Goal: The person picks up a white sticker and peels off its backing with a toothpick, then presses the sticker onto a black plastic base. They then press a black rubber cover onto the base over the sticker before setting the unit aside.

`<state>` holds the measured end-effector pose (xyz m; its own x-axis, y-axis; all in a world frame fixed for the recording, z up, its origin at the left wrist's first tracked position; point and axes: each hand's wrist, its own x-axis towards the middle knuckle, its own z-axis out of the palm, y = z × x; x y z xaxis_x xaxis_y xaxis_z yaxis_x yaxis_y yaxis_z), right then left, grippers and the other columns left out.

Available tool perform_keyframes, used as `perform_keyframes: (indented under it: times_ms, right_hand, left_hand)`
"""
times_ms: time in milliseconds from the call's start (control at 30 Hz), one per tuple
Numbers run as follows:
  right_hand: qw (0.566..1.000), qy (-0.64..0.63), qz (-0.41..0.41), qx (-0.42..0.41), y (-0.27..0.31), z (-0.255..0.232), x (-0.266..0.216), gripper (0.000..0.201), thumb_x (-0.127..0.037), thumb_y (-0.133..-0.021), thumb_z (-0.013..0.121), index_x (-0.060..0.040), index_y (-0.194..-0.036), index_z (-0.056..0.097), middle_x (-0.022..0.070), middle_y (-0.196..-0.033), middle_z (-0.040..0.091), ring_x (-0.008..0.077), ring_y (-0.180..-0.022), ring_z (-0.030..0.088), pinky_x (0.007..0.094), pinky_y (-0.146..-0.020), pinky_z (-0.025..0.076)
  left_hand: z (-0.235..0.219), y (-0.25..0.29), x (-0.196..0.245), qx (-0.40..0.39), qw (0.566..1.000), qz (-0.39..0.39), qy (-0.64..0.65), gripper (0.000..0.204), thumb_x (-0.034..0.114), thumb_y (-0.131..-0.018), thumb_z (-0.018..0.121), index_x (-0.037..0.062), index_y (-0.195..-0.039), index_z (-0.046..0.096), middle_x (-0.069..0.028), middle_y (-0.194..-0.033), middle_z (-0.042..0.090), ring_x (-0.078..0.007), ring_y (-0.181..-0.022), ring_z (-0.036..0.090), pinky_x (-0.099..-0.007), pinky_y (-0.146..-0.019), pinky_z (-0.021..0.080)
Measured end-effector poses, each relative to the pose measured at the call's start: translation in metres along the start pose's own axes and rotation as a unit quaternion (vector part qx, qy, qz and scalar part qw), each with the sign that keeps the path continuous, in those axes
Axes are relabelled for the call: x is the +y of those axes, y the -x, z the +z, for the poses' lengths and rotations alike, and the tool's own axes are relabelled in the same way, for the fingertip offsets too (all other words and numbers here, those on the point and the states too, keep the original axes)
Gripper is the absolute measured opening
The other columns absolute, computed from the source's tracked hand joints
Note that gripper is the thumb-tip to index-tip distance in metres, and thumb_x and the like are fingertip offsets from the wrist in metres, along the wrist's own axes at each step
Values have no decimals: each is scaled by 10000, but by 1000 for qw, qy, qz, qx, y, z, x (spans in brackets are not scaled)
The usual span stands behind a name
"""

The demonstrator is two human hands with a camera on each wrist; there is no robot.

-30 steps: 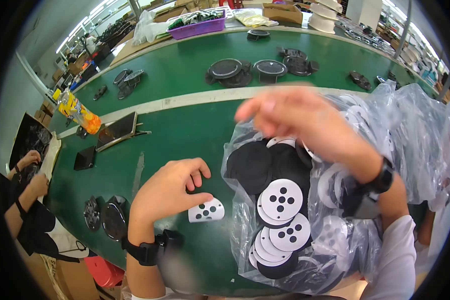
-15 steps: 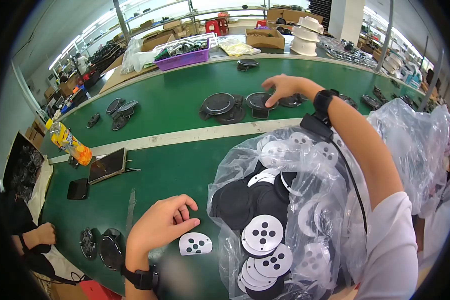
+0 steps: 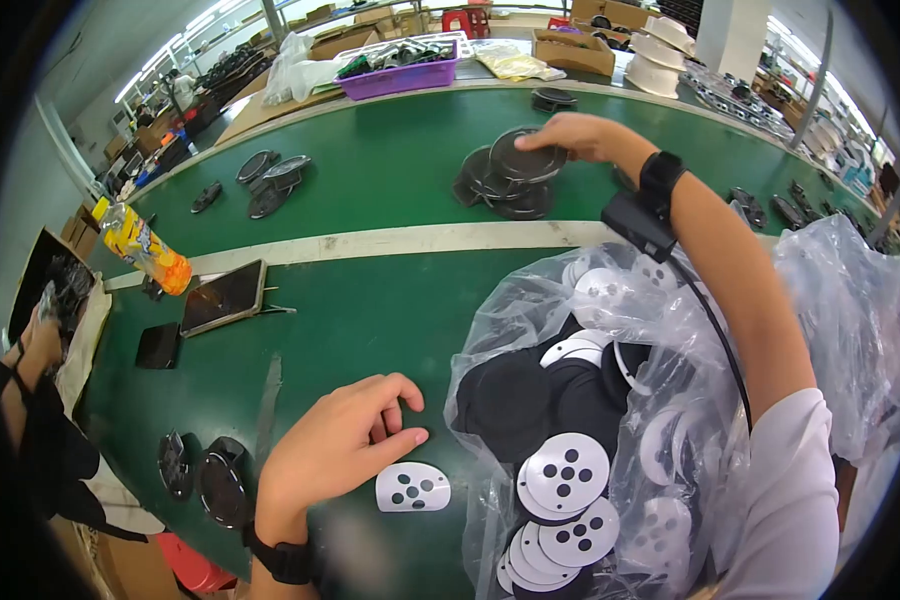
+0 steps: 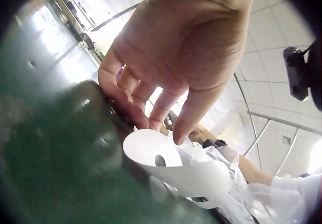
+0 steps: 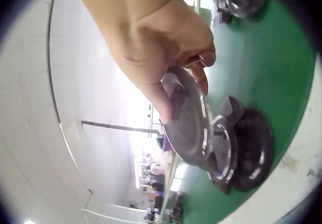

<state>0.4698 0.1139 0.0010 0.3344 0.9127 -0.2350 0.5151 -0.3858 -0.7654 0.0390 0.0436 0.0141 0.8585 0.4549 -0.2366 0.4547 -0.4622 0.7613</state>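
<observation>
- Right hand (image 3: 582, 138), head view's one o'clock: grip grasping a round black part (image 3: 521, 166) near similar parts (image 3: 525, 205).
- Left hand (image 3: 340, 440), seven o'clock: grip released, beside white perforated card (image 3: 413, 484).

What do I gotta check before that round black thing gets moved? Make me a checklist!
1. Right hand gripping the round black part: ok, it has hold of it.
2. Round black part clear of the black parts beneath: cannot tell, they overlap in the head and right wrist views.
3. Left hand free: ok, it holds nothing.
4. White piece with holes flat: not ok, it curls up in the left wrist view.
5. Bottle capped: ok.
</observation>
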Motion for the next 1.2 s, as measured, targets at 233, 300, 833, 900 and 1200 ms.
perform_keyframes:
  times_ms: [233, 300, 833, 900, 1200]
  right_hand:
    - [985, 144, 34, -95, 12, 5, -11, 842, -442, -600, 797, 24, -1232, 492, 196, -1193, 510, 302, -1193, 396, 435, -996, 274]
    - [973, 185, 40, -134, 9, 3, -14, 864, -423, -590, 806, 23, -1250, 471, 191, -1209, 501, 290, -1196, 393, 452, -995, 268]
    - [958, -162, -142, -190, 46, 56, -73, 685, -161, -682, 773, 42, -1235, 424, 116, -1144, 562, 188, -1063, 535, 334, -961, 397]
    - [948, -160, -171, -217, 63, 75, -98, 650, -239, -729, 747, 37, -1231, 440, 106, -1123, 576, 172, -1052, 536, 323, -966, 388]
    - [964, -14, -93, -247, 50, 124, -107, 496, -343, -804, 642, -37, -1174, 515, 14, -972, 631, 55, -741, 407, 218, -649, 343]
  left_hand:
    - [0, -2, -1, 9, 1000, -4, -3, 201, 176, -798, 625, 26, -888, 527, -51, -599, 496, -162, -548, 470, -307, -494, 366]
    - [3, -3, -8, 18, 1000, 15, -9, 185, 162, -811, 624, 26, -896, 531, -31, -615, 497, -118, -541, 462, -270, -486, 362]
    - [11, 0, -17, 89, 991, 62, -80, 216, 217, -798, 630, 44, -866, 519, -74, -653, 543, -220, -605, 527, -355, -548, 410]
    - [12, -3, -18, 77, 992, 47, -91, 230, 246, -802, 621, 47, -860, 520, -83, -689, 559, -233, -641, 543, -366, -567, 420]
    - [10, -2, -17, 83, 991, 80, -64, 222, 207, -789, 638, 30, -869, 528, -90, -622, 552, -226, -546, 520, -345, -514, 403]
